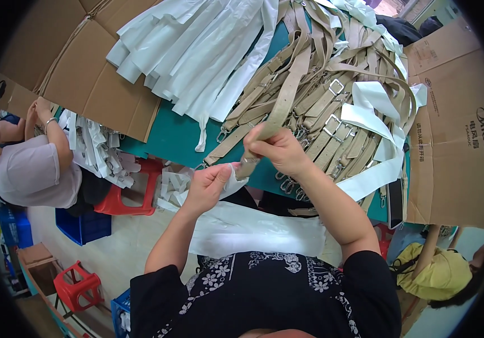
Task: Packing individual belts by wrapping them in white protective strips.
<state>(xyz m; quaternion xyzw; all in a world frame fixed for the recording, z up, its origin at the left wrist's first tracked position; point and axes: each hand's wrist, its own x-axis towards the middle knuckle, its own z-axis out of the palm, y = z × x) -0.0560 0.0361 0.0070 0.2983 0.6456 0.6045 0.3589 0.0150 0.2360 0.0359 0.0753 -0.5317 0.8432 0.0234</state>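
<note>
My right hand [280,147] is closed round a tan strap [287,96], whose length runs up and away to the pile. The strap's lower end [247,167] points down toward my left hand [211,186]. Those fingers pinch a white plastic sleeve [235,183] at its mouth, and the strap end sits at or just inside that opening. Below my forearms lies a wide white plastic sheet [259,228] across my lap. Beyond my hands, many tan straps with metal buckles [332,127] and clips are heaped on the green table [168,135].
Long white plastic sleeves [191,56] fan out at the far left of the table. Cardboard boxes [456,135] stand on both sides. At left a person [33,169] works beside a red stool [135,197] and blue crate [84,225]; another person [436,270] is at right.
</note>
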